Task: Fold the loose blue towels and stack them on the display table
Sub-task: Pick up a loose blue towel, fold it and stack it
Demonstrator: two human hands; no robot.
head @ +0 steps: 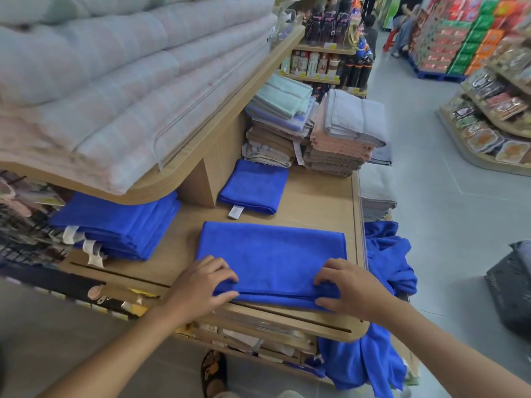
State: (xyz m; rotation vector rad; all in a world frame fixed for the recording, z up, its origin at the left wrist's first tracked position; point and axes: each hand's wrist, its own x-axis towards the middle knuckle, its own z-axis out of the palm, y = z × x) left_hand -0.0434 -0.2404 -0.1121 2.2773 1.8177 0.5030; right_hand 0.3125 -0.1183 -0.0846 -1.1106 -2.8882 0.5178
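Half-folded blue towel (pixel 270 254) flat at frame centre on display table (pixel 319 196). Left hand (pixel 201 282) and right hand (pixel 347 285) each pinch its near edge: fingers on top, thumb against front fold. Folded blue stack (pixel 115 225) centre left; white tags (pixel 92 251) too blurred to read. Single folded towel (pixel 253 188) behind. Loose blue towels (pixel 385 254) hang at lower right.

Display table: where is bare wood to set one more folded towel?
The widest bare patch of the light wooden display table lies between the small folded blue towel, the pink and grey towel stack and the wide near blue towel. A narrow strip runs between that towel and the left blue towel stack. The right edge is crowded by loose blue towels.
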